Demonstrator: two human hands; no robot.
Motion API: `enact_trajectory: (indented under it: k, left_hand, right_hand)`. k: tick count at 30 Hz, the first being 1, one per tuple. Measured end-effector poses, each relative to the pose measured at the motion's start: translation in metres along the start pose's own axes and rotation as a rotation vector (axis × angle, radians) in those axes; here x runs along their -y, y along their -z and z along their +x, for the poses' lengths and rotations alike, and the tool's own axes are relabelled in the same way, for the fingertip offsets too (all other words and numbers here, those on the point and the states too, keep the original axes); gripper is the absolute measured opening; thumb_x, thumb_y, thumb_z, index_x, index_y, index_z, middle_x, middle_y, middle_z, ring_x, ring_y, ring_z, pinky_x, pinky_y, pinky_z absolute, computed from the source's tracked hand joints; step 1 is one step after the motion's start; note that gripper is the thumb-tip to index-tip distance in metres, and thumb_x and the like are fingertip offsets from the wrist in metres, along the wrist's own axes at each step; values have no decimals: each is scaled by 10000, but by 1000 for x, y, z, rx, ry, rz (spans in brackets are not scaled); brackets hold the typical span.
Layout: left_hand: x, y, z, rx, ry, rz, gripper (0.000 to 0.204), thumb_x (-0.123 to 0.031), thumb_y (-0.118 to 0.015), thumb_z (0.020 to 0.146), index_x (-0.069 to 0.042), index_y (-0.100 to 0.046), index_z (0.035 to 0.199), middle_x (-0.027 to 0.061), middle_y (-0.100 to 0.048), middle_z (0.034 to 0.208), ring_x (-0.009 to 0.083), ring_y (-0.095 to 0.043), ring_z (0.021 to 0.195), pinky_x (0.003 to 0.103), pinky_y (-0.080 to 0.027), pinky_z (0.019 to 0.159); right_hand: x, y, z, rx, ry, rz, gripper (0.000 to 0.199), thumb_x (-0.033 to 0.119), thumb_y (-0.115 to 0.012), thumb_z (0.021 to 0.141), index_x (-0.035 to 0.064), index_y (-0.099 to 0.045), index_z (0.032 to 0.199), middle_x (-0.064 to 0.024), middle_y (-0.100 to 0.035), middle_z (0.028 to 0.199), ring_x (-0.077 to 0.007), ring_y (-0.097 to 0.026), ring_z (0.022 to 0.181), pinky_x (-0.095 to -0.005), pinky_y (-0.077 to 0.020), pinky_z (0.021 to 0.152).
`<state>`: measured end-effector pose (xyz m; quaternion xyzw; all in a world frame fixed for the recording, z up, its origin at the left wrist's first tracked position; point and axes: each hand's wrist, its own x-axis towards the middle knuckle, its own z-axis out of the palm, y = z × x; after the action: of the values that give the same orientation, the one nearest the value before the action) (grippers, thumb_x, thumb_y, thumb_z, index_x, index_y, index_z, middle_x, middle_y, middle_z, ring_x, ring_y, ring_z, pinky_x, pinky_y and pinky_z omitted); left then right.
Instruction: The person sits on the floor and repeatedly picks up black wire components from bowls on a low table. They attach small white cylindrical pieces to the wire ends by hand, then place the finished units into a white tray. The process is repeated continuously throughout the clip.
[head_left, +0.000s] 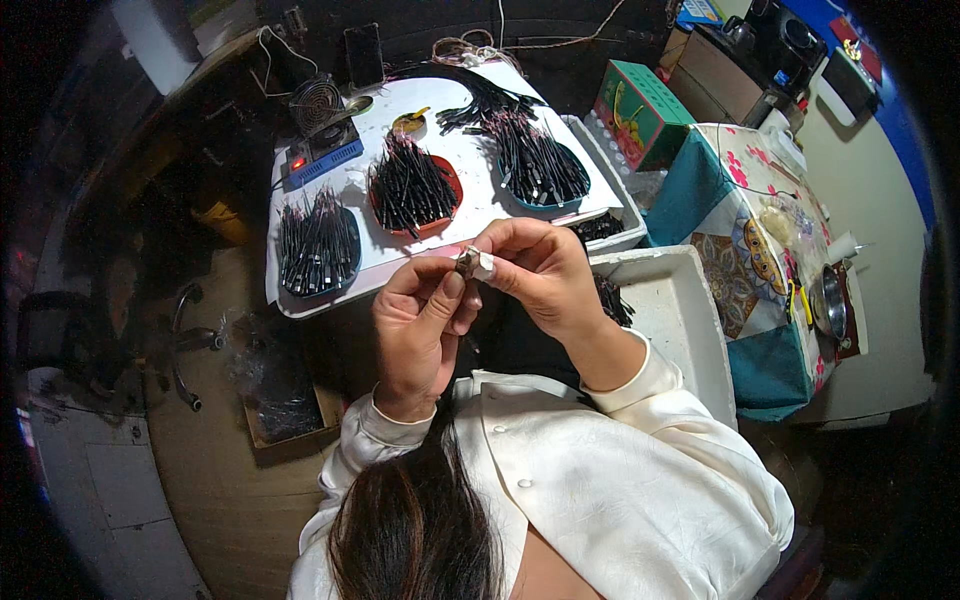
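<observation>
"What have the person's fingers got there?"

"2 tiny things, as far as I can make out. The left hand (420, 315) pinches a small dark piece (463, 262) between thumb and forefinger, and the right hand (545, 275) has its thumb and forefinger closed on a small whitish piece (483, 267)."

"Are the 2 pieces joined?"

"I can't tell. They sit side by side, dark on the left, whitish on the right, touching or very nearly so. The fingertips cover too much."

"Which way does the dark piece point?"

"Too little shows for me to call its long axis. It's right at the left thumb's tip, and the right fingertips are just beside it, so both hands are about equally close."

"And around them?"

"The hands meet above the near edge of the white table (475, 185). Beyond them stand 3 bundles of short black cables with silvery ends. The middle bundle (412, 190), in a red tray (457, 188), is nearest the fingertips. The left bundle (312, 245) and right bundle (540, 160) are farther off. The white foam box (670, 320) is beside the right forearm."
</observation>
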<state>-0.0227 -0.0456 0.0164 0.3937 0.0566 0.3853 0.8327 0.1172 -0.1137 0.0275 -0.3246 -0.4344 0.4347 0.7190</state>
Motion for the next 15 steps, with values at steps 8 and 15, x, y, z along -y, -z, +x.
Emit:
enact_trajectory:
  k: [8, 15]
  left_hand:
    - [4, 9, 0, 117, 119, -229, 150, -79, -607, 911, -16, -620, 1047, 81, -657, 869, 98, -547, 661, 202, -395, 542]
    - [4, 8, -2, 148, 126, -231, 152, -89, -601, 916, -8, -629, 1040, 92, -647, 818, 87, -494, 595, 212, -362, 533]
  right_hand:
    - [-6, 1, -3, 63, -134, 346, 176, 69, -642, 893, -56, -612, 1013, -85, -646, 946, -125, -636, 816, -235, -525, 725]
    - [3, -4, -4, 72, -150, 323, 183, 64, -640, 894, -52, -603, 1031, -73, -649, 932, -119, -635, 822, -239, -526, 744]
